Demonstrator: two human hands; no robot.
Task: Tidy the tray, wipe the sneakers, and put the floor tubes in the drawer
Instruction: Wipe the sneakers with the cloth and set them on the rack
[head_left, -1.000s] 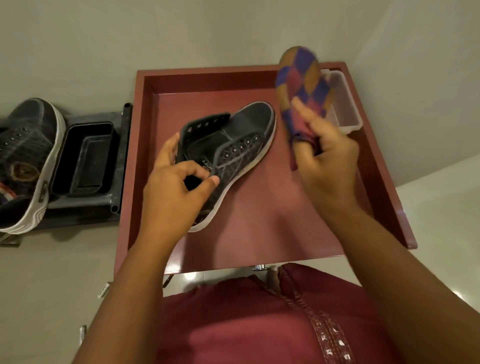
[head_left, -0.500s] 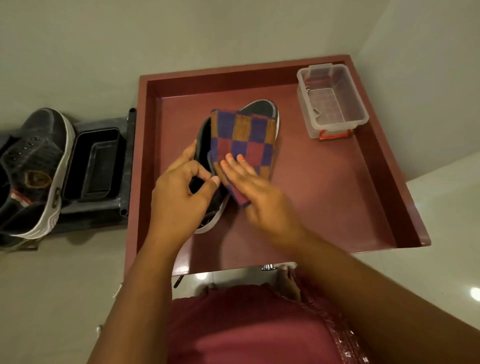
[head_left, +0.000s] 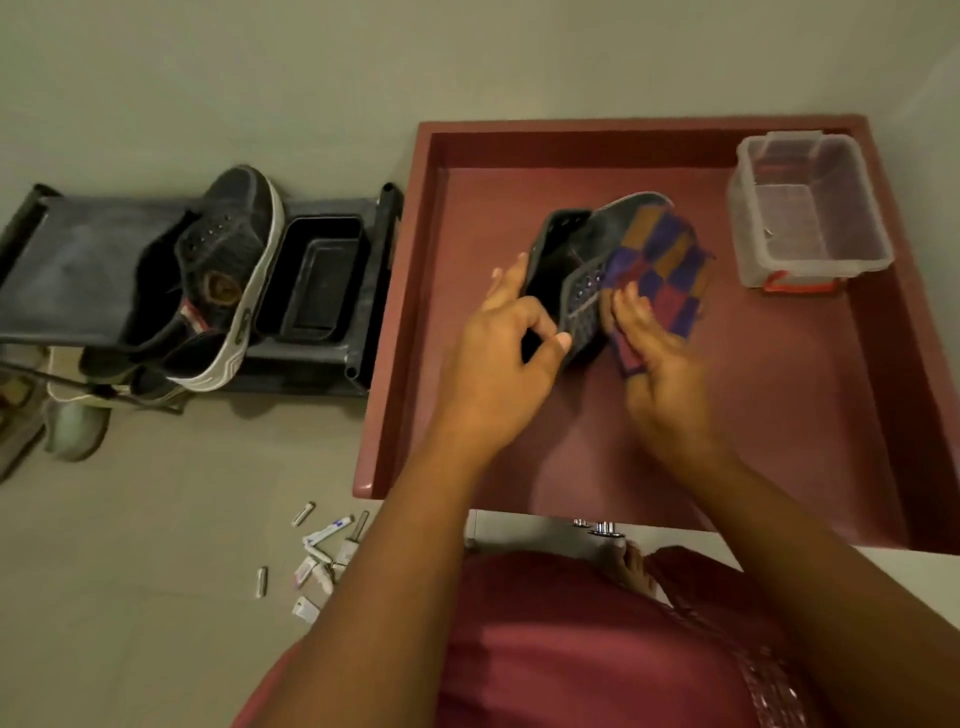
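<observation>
On the tray (head_left: 779, 415): we found a sneaker (head_left: 582, 270).
Left hand (head_left: 498, 358): we gripped its collar.
Right hand (head_left: 654, 348): we pressed a checkered cloth (head_left: 660, 265) at three o'clock.

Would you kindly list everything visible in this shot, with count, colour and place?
Tray: one, dark red, upper right.
Sneaker in the tray: one, dark grey, tilted on its side.
Cloth: one, checked blue, red and orange, against that sneaker.
Plastic box: one, clear with a red clip, tray's far right corner.
Shoe rack: one, black, left.
Sneaker on the rack: one, dark with white sole.
Black bins: two nested, on the rack.
Tubes: several, mostly white, scattered on the floor.
Left hand: holds the tray sneaker.
Right hand: presses the cloth on it.
</observation>
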